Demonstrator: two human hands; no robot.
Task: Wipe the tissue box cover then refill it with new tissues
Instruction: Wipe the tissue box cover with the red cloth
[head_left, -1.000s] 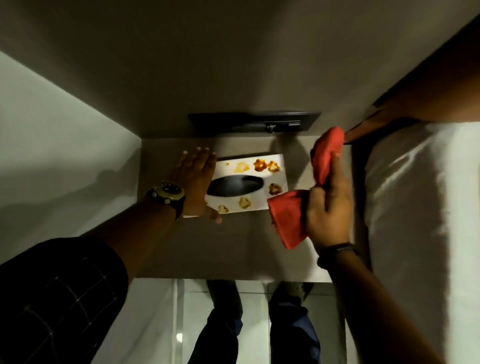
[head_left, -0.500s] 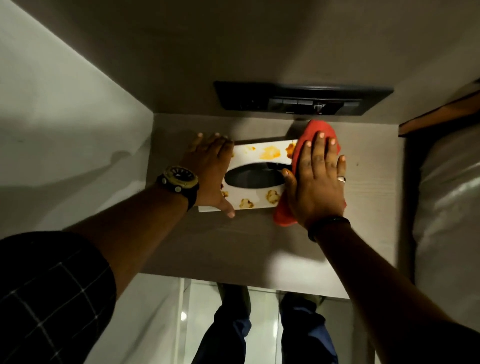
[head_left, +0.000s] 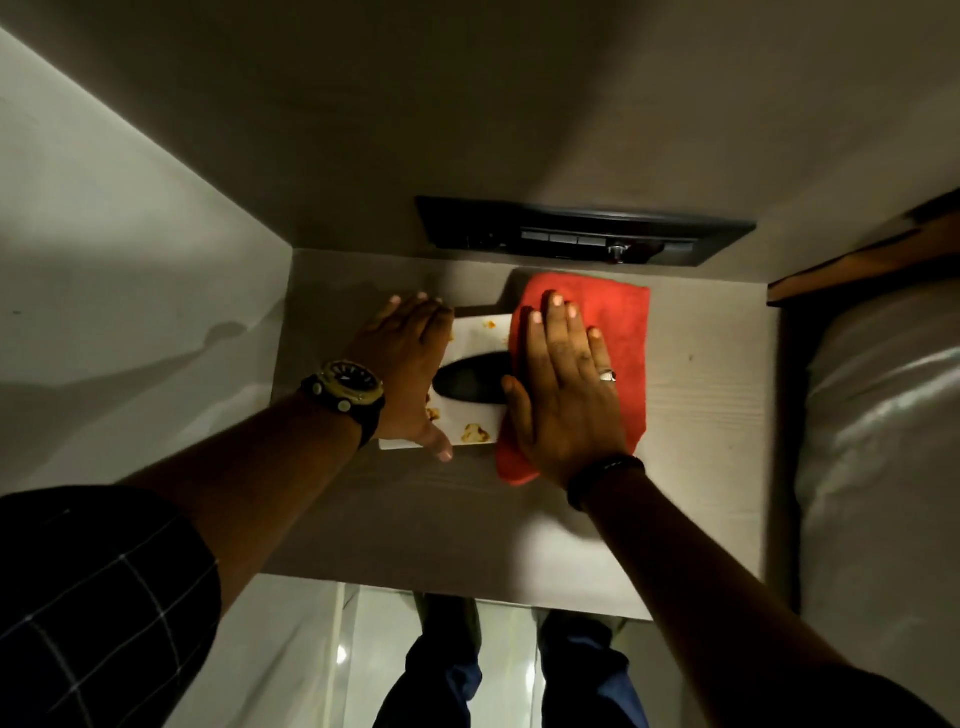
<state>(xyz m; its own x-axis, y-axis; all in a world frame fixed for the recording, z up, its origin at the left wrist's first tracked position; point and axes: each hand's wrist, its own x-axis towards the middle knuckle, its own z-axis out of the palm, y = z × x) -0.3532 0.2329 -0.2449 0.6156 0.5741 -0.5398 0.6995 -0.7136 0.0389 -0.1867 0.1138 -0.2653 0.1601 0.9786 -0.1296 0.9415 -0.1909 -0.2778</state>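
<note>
spanning a wall nook, pale shelf (head_left: 701, 415)

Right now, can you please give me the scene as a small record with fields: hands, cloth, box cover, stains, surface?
left hand: left hand lies flat on the left part of the tissue box cover, holding it steady
right hand: right hand presses flat on the red cloth
cloth: spread over the right part of the cover and onto the table
stains: orange-brown stains visible on the uncovered near and far edges
opening: dark oval slot, partly covered by the cloth
wall: dark panel behind the table
</note>
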